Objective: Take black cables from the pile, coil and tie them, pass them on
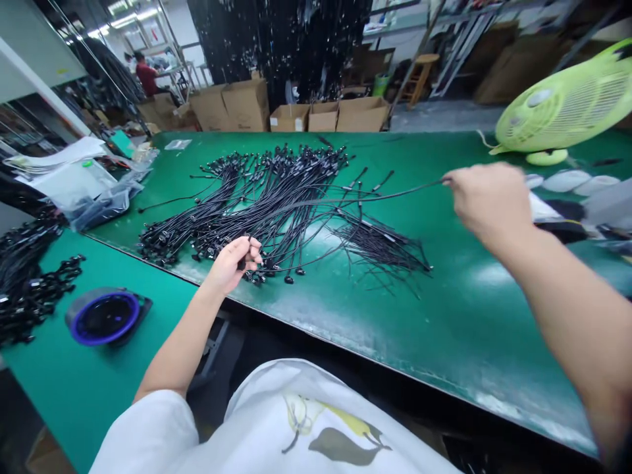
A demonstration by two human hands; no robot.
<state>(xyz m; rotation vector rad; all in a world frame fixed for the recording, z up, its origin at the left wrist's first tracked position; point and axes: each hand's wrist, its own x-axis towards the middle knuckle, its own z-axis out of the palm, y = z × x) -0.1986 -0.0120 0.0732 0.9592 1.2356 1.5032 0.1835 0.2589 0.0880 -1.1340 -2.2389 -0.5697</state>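
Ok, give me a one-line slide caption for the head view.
Right hand holds a black cable out over a green table, left hand at the near edge of the cable pile.

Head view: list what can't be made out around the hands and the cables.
All in the head view:
Stretched cable: whether it ends in the right hand is hidden by that hand.
Dark piece: its full shape is hidden by the left hand.
Cable pile: overlap hides how many cables there are.
Side heap: cut off by the left edge.
Green fan: cut off by the right edge.
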